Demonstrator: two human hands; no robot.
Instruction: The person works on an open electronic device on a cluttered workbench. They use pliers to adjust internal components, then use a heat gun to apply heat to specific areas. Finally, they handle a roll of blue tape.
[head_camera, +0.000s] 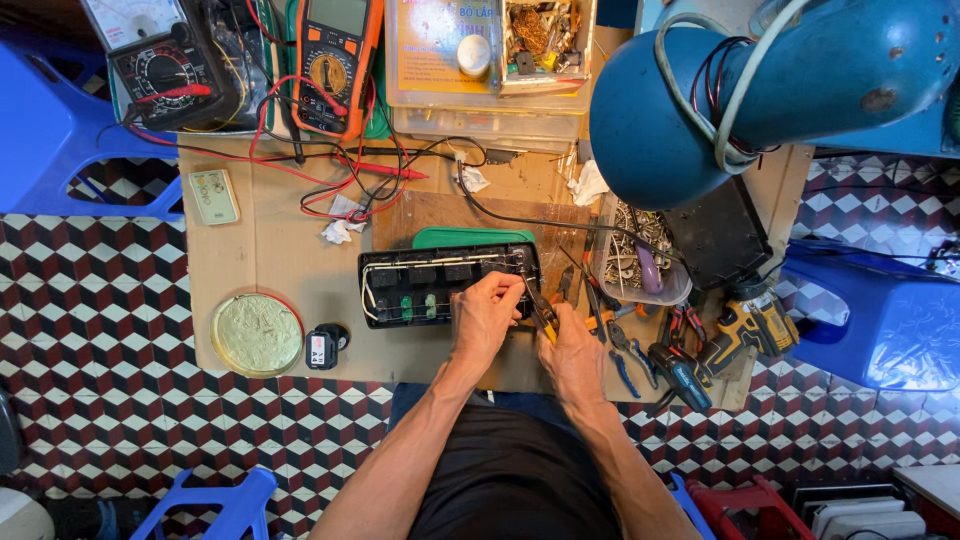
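Head view, looking straight down on a low cardboard-topped bench (250, 240) over a checkered tile floor.

We see the left hand (484, 318) curled over the right end of an opened black power strip (440, 285), fingers bent and pressing on its edge; it grips the casing rather than lying flat. The strip lies near the middle of the bench, long side across the view, its inside facing up with white wires and green parts showing. A green lid (470, 237) sits just behind it, touching or nearly so.

The right hand (574, 350) is closed around a small pair of pliers (545, 318) with yellow on the handles; the tip points toward the strip's right end, just beside the left fingers. We cannot tell whether the tip touches a wire.

Around them: a round tin (256, 335) of pale paste at the left, a small black block (322, 349) beside it, and a small remote (214, 196) further back. Two multimeters (330, 60) with red and black leads stand at the far edge. At right, a clear tub of screws (640, 260), loose pliers, a cordless drill (745, 325), and a blue lamp shade (700, 100) overhead.
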